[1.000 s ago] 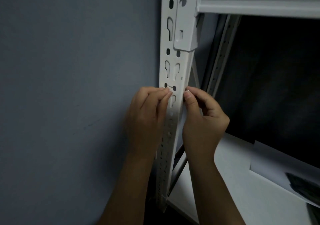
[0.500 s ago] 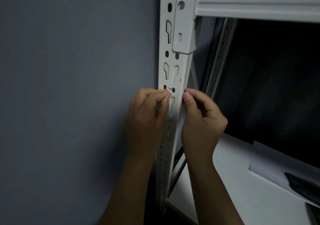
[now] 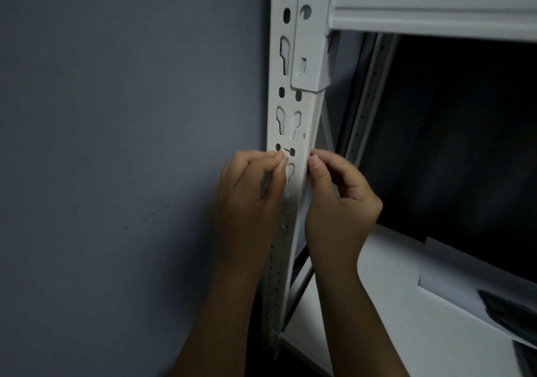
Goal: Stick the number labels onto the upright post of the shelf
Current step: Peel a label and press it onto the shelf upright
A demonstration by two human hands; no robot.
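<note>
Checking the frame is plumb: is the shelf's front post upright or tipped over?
Upright: the front post stands against the wall, carrying the beam. Exact plumb cannot be told.

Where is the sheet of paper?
In the head view, the sheet of paper lies at lower right on the lower shelf board, right of both hands.

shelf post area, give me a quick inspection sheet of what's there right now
surface: white shelf board at lower right.
job's things: white slotted post stands upright; a label cannot be made out, only a small dark mark between two round holes at the fingertips.
clutter: paper sheet with a dark object on it lies on the board.
hands: left hand and right hand flank the post, fingers curled, fingertips at its face.
cables: nothing seen.
surroundings: grey wall left of the post; white beam above; dark space behind.
</note>
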